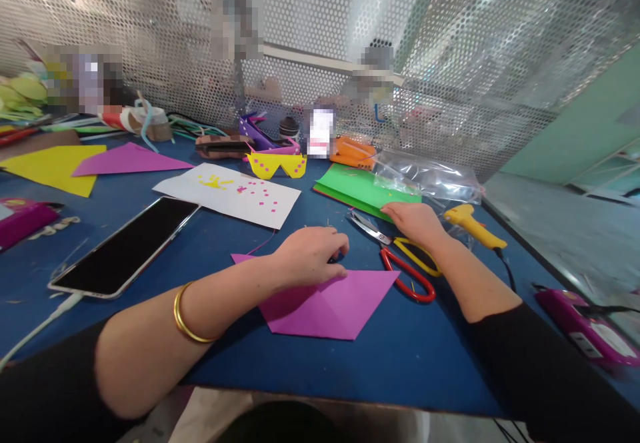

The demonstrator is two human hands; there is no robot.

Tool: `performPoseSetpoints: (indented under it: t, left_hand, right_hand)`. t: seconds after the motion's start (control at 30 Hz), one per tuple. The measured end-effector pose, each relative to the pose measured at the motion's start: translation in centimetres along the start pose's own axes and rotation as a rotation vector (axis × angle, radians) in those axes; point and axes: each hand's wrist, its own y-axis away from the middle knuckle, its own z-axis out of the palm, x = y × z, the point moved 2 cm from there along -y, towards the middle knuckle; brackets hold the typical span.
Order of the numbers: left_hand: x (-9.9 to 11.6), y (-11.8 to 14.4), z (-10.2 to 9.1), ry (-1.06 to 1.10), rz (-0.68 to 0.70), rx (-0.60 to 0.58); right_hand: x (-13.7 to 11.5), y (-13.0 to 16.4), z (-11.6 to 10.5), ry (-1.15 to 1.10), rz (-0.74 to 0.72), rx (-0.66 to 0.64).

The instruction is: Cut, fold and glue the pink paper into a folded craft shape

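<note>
My left hand point(309, 255) rests with curled fingers on the top edge of a folded magenta paper point(335, 306) lying on the blue table point(400, 356). A gold bangle sits on that forearm. My right hand point(416, 222) lies flat, fingers apart, on the near corner of a green sheet point(357, 186). Just below that hand lie scissors point(400, 263) with red and yellow handles, blades pointing left and away from me. Neither hand lifts anything.
A dark tablet point(127, 243) with a white cable lies left. A white sheet with stickers point(230, 193), yellow paper glasses point(277, 165), yellow and magenta sheets point(95, 163), a clear plastic bag point(430, 176), a yellow glue gun point(473, 224) and magenta devices point(585, 326) surround the hands. A perforated metal screen stands behind.
</note>
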Motion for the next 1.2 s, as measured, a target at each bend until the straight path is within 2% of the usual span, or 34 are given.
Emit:
performPoseSetpoints:
  t: [0.23,0.63,1.2]
  left_hand:
    - [0.0,0.0,0.0,0.012,0.006,-0.002]
    - [-0.1,0.0,0.1,0.004,0.014,0.017]
    - [0.0,0.0,0.1,0.0,0.007,0.003]
  right_hand:
    - [-0.2,-0.1,0.1,0.006,0.059,0.045]
    - [-0.4,0.5,-0.4,-0.031,-0.025,0.214]
    - [0.3,0.4,0.7,-0.124,-0.134,0.23]
